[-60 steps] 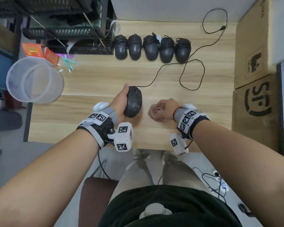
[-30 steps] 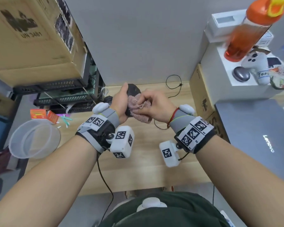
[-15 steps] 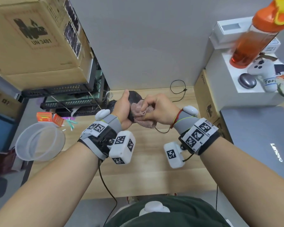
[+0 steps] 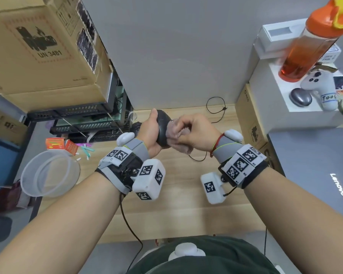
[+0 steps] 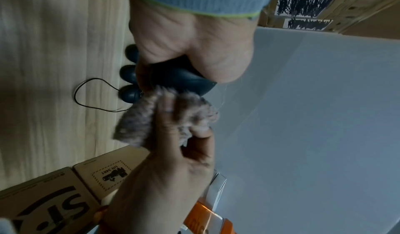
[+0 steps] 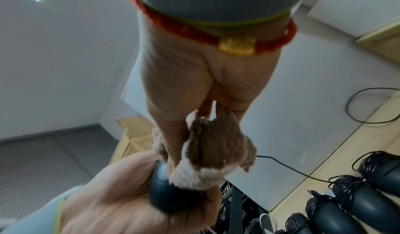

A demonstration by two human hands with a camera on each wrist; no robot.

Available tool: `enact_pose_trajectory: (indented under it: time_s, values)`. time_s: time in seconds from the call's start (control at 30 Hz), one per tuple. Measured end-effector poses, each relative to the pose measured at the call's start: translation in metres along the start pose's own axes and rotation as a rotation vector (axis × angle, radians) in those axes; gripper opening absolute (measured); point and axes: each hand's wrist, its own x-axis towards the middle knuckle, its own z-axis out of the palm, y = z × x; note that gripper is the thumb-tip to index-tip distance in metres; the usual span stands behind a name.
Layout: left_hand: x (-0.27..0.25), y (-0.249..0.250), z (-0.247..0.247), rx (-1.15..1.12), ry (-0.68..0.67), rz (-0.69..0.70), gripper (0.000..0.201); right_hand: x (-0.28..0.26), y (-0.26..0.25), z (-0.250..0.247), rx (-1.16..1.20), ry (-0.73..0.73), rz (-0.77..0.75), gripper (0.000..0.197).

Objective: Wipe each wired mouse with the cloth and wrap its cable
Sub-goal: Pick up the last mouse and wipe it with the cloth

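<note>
From the head view, the left hand (image 4: 151, 133) holds a dark wired mouse (image 4: 162, 128) lifted clear of the wooden counter (image 4: 178, 196), its grip wrapped around the body so that one side is turned toward the other hand. The right hand (image 4: 198, 133) has its grip bunched on a fuzzy pinkish cloth (image 4: 176, 135), pressed against the exposed side of the mouse; raising the mouse this way likely lets the cloth reach all round it. The mouse's cable (image 4: 216, 109) trails loose over the far part of the counter toward the wall, not yet wrapped, so the wiping step looks to be in hand. A clear plastic tub (image 4: 48, 173) sits at the left edge and a closed laptop (image 4: 315, 175) lies at the right. From the left wrist view, the palm and thumb clamp the rear of the mouse (image 5: 184, 78), while the cloth (image 5: 151, 117) is pushed up to it by curled fingers (image 5: 168, 107) of the right hand (image 5: 164, 177). Beyond them several other mice (image 5: 129, 94) rest on the counter (image 5: 54, 66), partly hidden. From the right wrist view, the cloth (image 6: 207, 152) is gathered between thumb and fingers and meets the rounded top of the mouse (image 6: 168, 195), which sits cradled in the left hand (image 6: 121, 200). At the lower right, a row of mice (image 6: 357, 201) lies side by side with cables wound round their bodies, apparently already finished and set aside out of the way.
</note>
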Motion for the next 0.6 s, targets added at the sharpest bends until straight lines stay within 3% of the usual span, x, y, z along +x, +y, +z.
enact_pose_trajectory:
  time_s: [0.1, 0.2, 0.3, 0.37, 0.47, 0.6]
  values:
    - [-0.002, -0.004, 0.006, 0.055, -0.030, -0.015, 0.066, 0.006, -0.006, -0.002, -0.026, 0.124, -0.006, 0.030]
    - [-0.005, -0.002, 0.007, 0.113, -0.122, -0.046, 0.069, 0.005, -0.020, 0.003, -0.057, -0.037, -0.119, 0.034]
    - [-0.006, 0.002, 0.003, 0.126, -0.196, -0.092, 0.060, 0.005, -0.021, -0.010, -0.083, -0.138, -0.050, 0.032]
    - [-0.010, 0.001, 0.002, 0.152, -0.227, -0.090, 0.047, 0.010, -0.016, -0.018, -0.067, -0.023, 0.005, 0.026]
    - [-0.018, 0.000, 0.009, 0.178, -0.243, -0.076, 0.048, 0.015, -0.010, -0.018, -0.069, 0.171, 0.023, 0.022]
    - [-0.018, 0.007, 0.011, 0.130, -0.193, -0.034, 0.041, 0.006, -0.020, -0.010, -0.005, 0.089, -0.059, 0.018]
